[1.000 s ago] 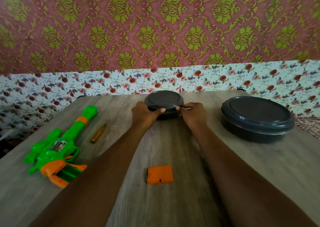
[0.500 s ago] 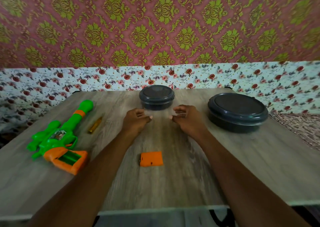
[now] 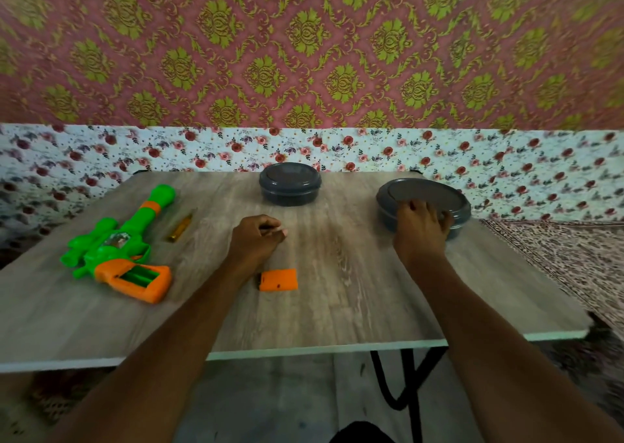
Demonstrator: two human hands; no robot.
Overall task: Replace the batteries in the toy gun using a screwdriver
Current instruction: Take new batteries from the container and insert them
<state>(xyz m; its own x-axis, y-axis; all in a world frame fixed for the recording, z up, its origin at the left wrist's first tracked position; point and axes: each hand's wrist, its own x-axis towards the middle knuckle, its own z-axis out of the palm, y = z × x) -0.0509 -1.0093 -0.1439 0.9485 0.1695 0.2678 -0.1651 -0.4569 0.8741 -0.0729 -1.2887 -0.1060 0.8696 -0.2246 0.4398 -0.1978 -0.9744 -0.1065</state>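
Observation:
The green and orange toy gun [image 3: 114,250] lies on its side at the table's left, and the battery bay in its orange grip [image 3: 138,275] is uncovered. Just right of its barrel lies a yellow screwdriver [image 3: 180,228]. The orange battery cover [image 3: 278,279] lies loose mid-table, just in front of my left hand [image 3: 258,240]. That hand rests on the table with loosely curled fingers, and I see nothing in it. My right hand [image 3: 420,226] grips the near rim of the large dark lidded container [image 3: 439,196], fingers curled over the lid's edge.
A smaller dark lidded container [image 3: 289,184] stands at the back centre of the wooden table [image 3: 354,300]. The table's front edge is near me, with black legs and the floor below. Floral cloth and patterned wallpaper lie behind, and a patterned mat to the right.
Both hands left the small container. My right hand moved right onto the large container, and my left hand drew back to the table. The view pulled back and now shows the front edge.

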